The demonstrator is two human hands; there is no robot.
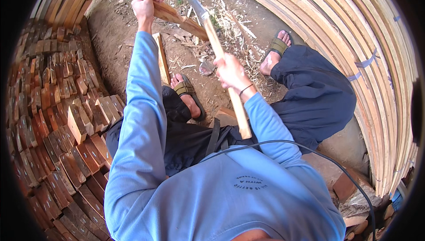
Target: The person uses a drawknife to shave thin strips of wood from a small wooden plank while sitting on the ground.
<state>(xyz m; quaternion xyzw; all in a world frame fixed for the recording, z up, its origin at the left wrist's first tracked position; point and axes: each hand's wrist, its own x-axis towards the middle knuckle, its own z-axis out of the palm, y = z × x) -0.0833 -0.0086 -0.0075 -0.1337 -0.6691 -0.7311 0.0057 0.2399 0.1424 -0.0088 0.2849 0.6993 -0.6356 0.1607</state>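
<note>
My left hand (145, 7), arm stretched far out, is closed round the upper end of a rough wooden billet (177, 18). The billet slants down to the right, its lower end close to the wood chips on the ground. In my right hand (232, 71) is a hatchet (215, 42), gripped partway along its pale wooden handle. Its metal head is raised to the right of the billet and apart from it; the handle's butt end comes back toward my lap. Another narrow piece of wood (162, 59) lies on the ground near my left foot.
Stacks of cut wood blocks (57, 108) rise on the left. Long pale strips (341, 28), tied with bluish bands, curve along the right. Wood chips (239, 31) litter the dirt between my sandalled feet. A black cable (310, 147) crosses my body.
</note>
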